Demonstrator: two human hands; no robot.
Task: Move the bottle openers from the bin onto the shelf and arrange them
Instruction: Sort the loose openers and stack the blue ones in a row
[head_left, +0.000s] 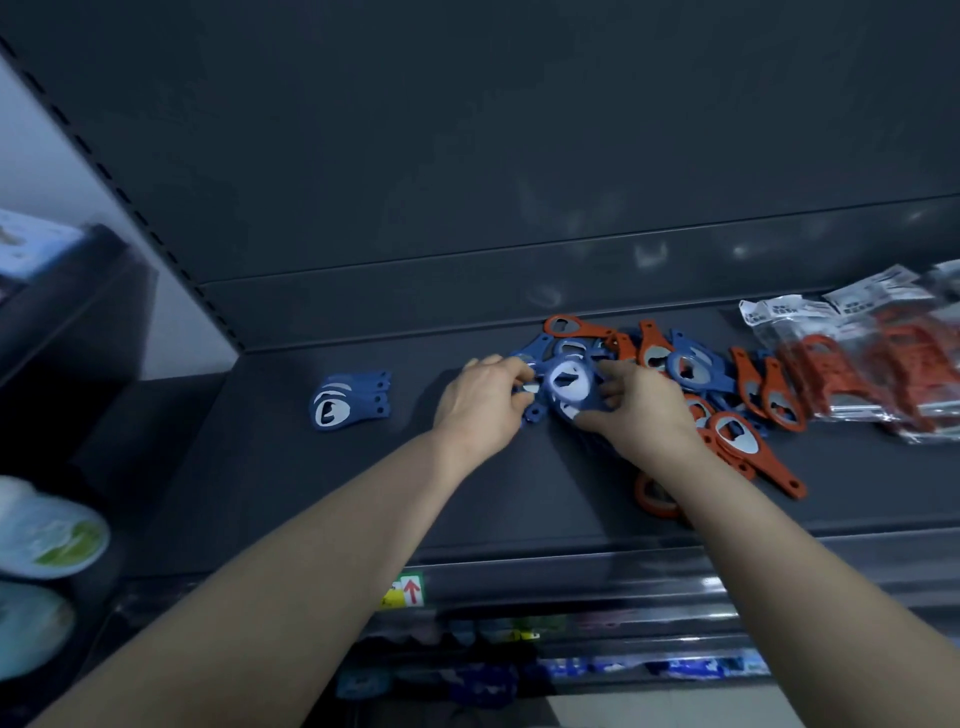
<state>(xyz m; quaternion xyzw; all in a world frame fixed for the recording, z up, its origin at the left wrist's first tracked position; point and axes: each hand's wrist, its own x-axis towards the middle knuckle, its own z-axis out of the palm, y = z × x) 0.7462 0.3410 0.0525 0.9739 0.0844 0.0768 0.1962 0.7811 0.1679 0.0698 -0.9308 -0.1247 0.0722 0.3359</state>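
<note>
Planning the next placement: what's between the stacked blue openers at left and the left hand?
Nothing: the head view shows only bare shelf between the stacked blue openers and the left hand, which grips loose blue openers.

stack (349, 400) left | pile (691, 379) centre | packets (852, 364) right | on shelf (322, 499)

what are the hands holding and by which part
A small bunch of blue bottle openers: the left hand grips its left side near the handles, the right hand grips the right edge of the round heads.
</note>
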